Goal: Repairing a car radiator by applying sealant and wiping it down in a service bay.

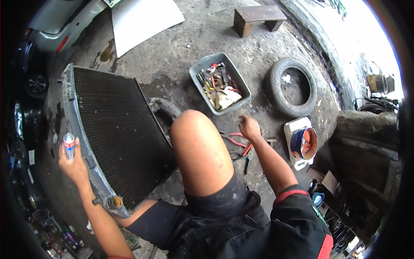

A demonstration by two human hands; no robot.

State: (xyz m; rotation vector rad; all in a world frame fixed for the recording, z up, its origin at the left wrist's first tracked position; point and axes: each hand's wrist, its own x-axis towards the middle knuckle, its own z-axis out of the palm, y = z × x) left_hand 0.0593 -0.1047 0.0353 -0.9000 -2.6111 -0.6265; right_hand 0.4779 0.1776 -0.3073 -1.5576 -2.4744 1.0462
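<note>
My left hand (73,166) is wrapped round a small white tube (69,146) with red and blue markings, held upright beside the side tank of a car radiator (116,125). The radiator leans against my left leg, its dark finned core facing up. A round filler neck (115,201) sticks out at its near end, by my left forearm. My right hand (249,127) is past my raised knee, low over the floor, its fingers curled together; what they hold, if anything, is hidden. Just below it lie red-handled pliers (236,141) and another red-handled tool (247,151).
A grey plastic bin (246,91) of hand tools and a rag stands ahead. To its right are a tyre (276,88) and a round tin (297,144) on a white jug (299,165). Farther off are a low wooden bench (258,14) and a white panel (144,23).
</note>
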